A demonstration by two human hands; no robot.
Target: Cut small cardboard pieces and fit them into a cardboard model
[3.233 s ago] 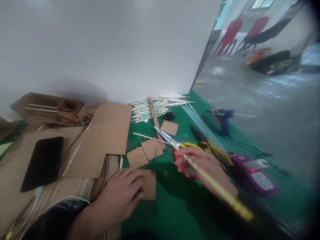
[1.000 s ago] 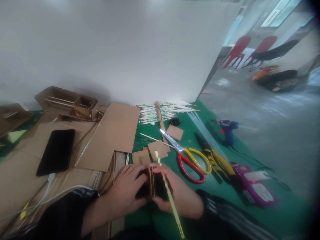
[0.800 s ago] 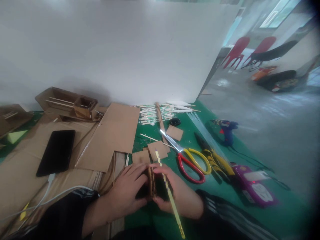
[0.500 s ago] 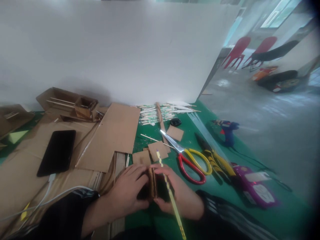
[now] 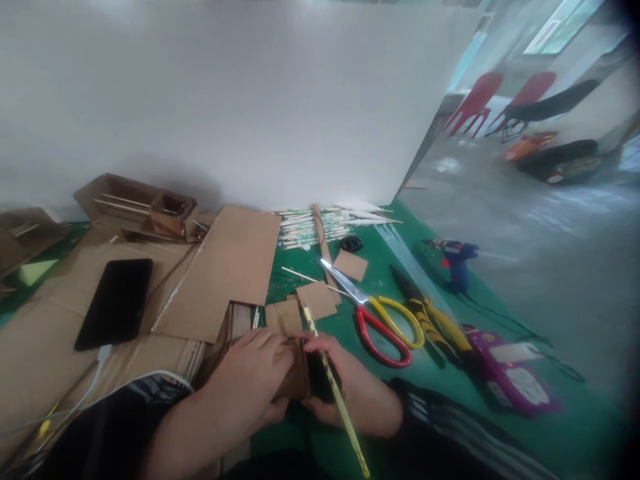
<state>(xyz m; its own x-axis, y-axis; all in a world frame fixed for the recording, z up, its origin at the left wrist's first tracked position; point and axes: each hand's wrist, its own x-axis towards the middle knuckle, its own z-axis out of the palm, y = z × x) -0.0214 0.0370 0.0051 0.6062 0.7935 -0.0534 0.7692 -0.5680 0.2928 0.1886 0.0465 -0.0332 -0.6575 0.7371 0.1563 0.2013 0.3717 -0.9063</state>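
Between my hands, low in the head view, is a small brown cardboard piece (image 5: 298, 373). My left hand (image 5: 250, 373) is closed on its left side, fingers over the top edge and thumb below. My right hand (image 5: 350, 380) holds its right edge and also carries a yellow patterned pencil (image 5: 340, 403), which slants across the fingers with its tip pointing away from me. Just beyond the hands lie cut cardboard squares (image 5: 317, 300). Scissors (image 5: 385, 327) with one red and one yellow handle rest to the right of them.
Pliers (image 5: 435, 320), a purple device (image 5: 510, 373) and a blue glue gun (image 5: 457, 260) lie to the right. On the left are a phone (image 5: 115, 303) on cardboard sheets, and a cardboard box (image 5: 135, 207). A white panel (image 5: 225, 100) stands behind.
The cardboard piece has turned so its broad face shows more. My left hand has shifted slightly left along it, and the pencil's tip has swung a little left.
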